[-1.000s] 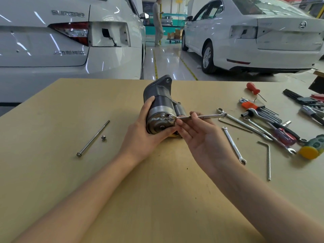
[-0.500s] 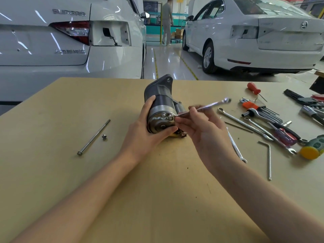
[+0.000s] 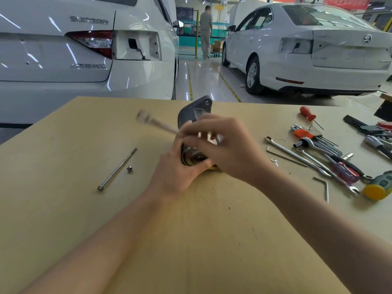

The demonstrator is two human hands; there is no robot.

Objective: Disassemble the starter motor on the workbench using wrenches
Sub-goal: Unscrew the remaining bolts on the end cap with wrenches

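Note:
The starter motor (image 3: 196,111) lies on the tan workbench (image 3: 191,240) with its round end cap facing me. My left hand (image 3: 176,172) grips its near end from the left. My right hand (image 3: 224,145) is over the motor and holds a small silver wrench (image 3: 157,123), which is blurred and points up to the left. The hand hides most of the motor body. A long through-bolt (image 3: 117,169) and a small screw (image 3: 129,169) lie on the bench to the left.
At the right lie several wrenches (image 3: 297,155), hex keys (image 3: 318,141), a red screwdriver (image 3: 307,114), a bent hex key (image 3: 324,187) and a mallet (image 3: 379,185). Two white cars (image 3: 84,49) stand beyond the bench, and a person (image 3: 206,30) walks between them.
My right hand has swung the wrench from pointing right over to pointing up-left across the motor. The left hand keeps its hold on the motor.

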